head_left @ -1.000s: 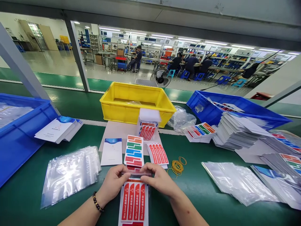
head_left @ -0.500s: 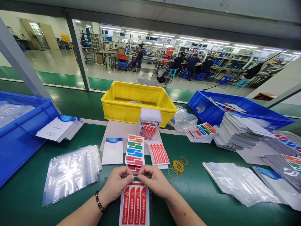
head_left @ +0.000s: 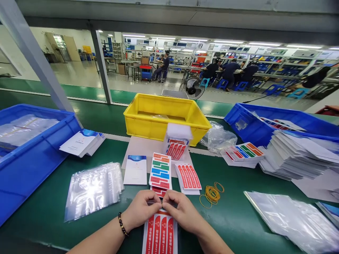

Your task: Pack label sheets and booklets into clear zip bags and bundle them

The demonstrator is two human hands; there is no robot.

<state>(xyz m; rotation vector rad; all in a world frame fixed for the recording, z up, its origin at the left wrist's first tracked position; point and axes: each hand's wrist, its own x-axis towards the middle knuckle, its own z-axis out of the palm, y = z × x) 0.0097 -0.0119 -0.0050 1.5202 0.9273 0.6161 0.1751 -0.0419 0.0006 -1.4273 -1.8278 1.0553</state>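
Observation:
A clear plastic bag lies in front of me with a sheet of red labels inside it. At the bag's top edge my left hand pinches the plastic between thumb and finger. My right hand pinches the same edge, its fingertips almost touching those of the left. Just beyond my fingers is a stack of multicoloured sticker sheets. A white booklet with a blue top sits to its left, and a pile of red label sheets to its right.
Clear bags are piled at left, more bags at right. Yellow rubber bands lie near my right hand. A yellow bin stands behind packed sets. Blue bins flank the table; paper stacks rise at right.
My fingertips have come closer together along the bag's top edge. The camera has turned a little left, so the table's things sit further right in view.

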